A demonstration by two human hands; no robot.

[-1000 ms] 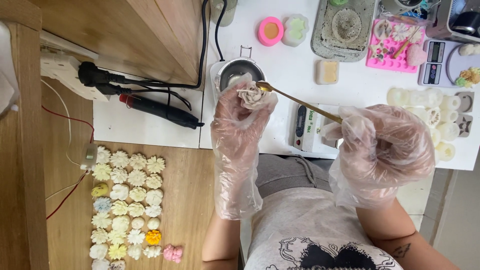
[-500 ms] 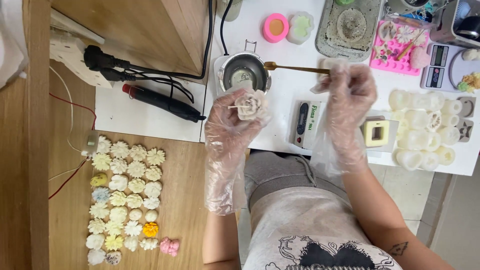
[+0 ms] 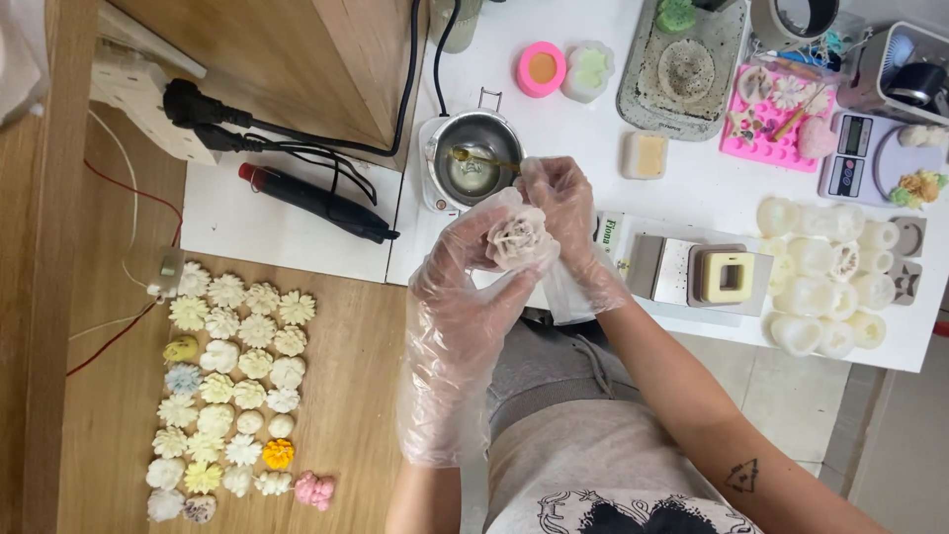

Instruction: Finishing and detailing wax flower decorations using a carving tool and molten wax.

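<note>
Surface: white bench (image 3: pixel 692 188) ahead of me, with a wooden board (image 3: pixel 346 386) lower down on my left.
Far left: white power strip (image 3: pixel 138 99) with black plugs, and a red wire trailing down from it.
Wooden board: rows of small wax flowers (image 3: pixel 232 381), mostly cream and white, with one yellow, one orange and one pink among them.
Left of bench: black and red pen-shaped tool (image 3: pixel 316 203) lying at a slant on the white top.
Melting pot: small metal pot (image 3: pixel 474 158) on a white base, with a gold spoon (image 3: pixel 479 158) resting in it, just beyond my fingers.
Left hand (image 3: pixel 465 297): in a loose clear plastic glove, fingers closed around a cream flower (image 3: pixel 517 237) from below.
Flower: held up between both hands, over the bench edge and near the pot.
Right hand (image 3: pixel 573 227): also gloved, fingertips pinched on the flower's right side and top.
Centre right: square cream mould (image 3: pixel 729 277) sitting on a grey block.
Back of bench: pink round mould (image 3: pixel 542 69), grey tray (image 3: pixel 682 64), pink mould tray (image 3: pixel 781 114).
Far right: cluster of translucent white moulds (image 3: pixel 830 287), and a small scale (image 3: pixel 850 158) behind them.
</note>
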